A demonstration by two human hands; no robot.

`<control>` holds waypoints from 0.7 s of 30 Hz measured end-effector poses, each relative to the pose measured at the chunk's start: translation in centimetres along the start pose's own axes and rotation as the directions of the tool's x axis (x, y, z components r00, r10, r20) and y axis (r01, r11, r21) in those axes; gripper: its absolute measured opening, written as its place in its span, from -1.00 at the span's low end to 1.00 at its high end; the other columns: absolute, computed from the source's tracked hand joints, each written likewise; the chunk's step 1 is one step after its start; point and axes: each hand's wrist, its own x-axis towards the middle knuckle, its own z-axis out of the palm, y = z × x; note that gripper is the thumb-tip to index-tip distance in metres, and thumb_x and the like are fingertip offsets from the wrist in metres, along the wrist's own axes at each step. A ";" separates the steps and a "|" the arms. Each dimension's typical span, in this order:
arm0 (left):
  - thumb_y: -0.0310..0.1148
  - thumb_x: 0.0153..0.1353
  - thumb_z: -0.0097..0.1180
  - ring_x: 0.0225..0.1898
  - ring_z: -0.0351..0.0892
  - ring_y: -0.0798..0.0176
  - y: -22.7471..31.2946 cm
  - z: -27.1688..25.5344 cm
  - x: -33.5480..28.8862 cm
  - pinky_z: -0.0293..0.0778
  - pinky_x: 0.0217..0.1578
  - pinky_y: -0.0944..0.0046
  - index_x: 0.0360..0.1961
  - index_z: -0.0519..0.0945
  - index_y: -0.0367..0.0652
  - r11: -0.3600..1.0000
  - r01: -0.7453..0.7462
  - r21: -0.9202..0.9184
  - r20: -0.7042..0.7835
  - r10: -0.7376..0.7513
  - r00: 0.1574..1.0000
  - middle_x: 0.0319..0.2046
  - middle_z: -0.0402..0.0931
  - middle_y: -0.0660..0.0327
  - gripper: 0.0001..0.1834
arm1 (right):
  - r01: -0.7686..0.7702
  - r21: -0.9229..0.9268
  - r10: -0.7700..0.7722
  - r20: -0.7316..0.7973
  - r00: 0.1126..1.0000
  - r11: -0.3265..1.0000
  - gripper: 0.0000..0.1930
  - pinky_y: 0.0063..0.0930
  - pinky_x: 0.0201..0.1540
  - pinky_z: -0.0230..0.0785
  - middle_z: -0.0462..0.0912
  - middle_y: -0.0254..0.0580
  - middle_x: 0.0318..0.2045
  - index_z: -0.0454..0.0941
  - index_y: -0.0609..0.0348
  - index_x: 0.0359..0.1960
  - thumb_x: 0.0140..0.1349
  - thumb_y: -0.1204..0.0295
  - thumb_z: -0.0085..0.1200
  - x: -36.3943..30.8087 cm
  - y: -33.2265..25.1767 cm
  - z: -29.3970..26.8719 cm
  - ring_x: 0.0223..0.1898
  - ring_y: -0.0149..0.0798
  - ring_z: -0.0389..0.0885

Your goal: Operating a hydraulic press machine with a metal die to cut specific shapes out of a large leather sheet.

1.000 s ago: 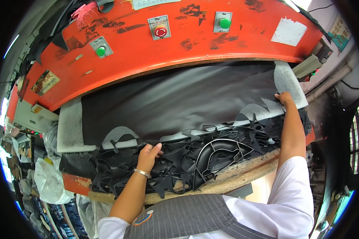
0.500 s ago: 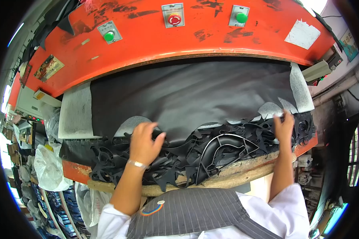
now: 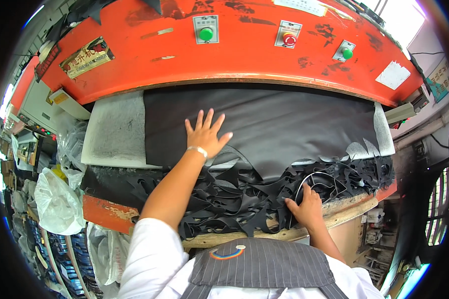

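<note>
A wide black leather-like sheet (image 3: 284,124) lies over a pale cutting pad (image 3: 115,129). My left hand (image 3: 207,133) rests flat on the sheet near its left side, fingers spread. Curved cut-outs notch the sheet's near edge. Below that edge, a curved metal-edged cutting die (image 3: 315,173) lies among black offcuts (image 3: 224,202). My right hand (image 3: 308,207) is at the die's near left side, thumb and fingers curled on its rim; the fingertips are partly hidden.
An orange machine beam (image 3: 234,60) spans the far side, with two green buttons and a red one (image 3: 289,39). A worn wooden rail (image 3: 289,234) edges the bench in front of me. Plastic bags (image 3: 60,199) hang at left.
My left hand has reached forward onto the sheet. My right hand has come from the sheet's right near edge to the die. The sheet has shifted right on the pad; the view has turned.
</note>
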 end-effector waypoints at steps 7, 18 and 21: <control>0.27 0.24 -0.13 0.47 -0.48 -0.27 -3.6 -1.6 -15.9 -0.39 0.23 -0.60 0.41 0.17 0.23 0.953 -0.295 -0.071 0.348 0.301 0.888 0.49 -0.31 0.09 -0.23 | -0.042 0.718 0.189 -0.126 0.974 0.695 -0.34 -0.51 -0.08 0.33 0.47 -0.22 -0.11 0.27 0.15 0.20 -0.03 0.63 0.15 -1.9 3.1 -0.7 -0.16 -0.36 0.46; -0.26 0.20 0.15 0.13 0.46 -0.07 -16.6 -2.8 -11.1 0.33 0.18 0.03 -0.07 0.63 -0.22 0.850 -0.183 -0.494 -0.371 -0.015 0.928 0.00 0.57 -0.01 -0.66 | 0.388 0.483 -0.298 -0.254 0.920 0.785 -0.60 -0.49 -0.09 0.32 0.51 -0.09 -0.09 0.46 0.31 0.02 0.14 0.48 0.21 -0.8 -8.4 -5.8 -0.15 -0.28 0.48; -0.16 0.23 0.07 0.28 0.31 -0.02 -18.8 1.6 -9.1 0.11 0.30 -0.04 0.04 0.58 -0.21 0.949 0.040 -0.311 -0.428 -0.178 0.886 0.15 0.47 0.04 -0.56 | 0.835 -0.001 -0.819 -0.192 0.540 0.551 -0.55 0.07 0.26 0.13 0.49 0.08 -0.04 0.54 0.18 -0.06 -0.03 0.39 0.35 4.5 -16.2 -3.6 -0.02 0.13 0.46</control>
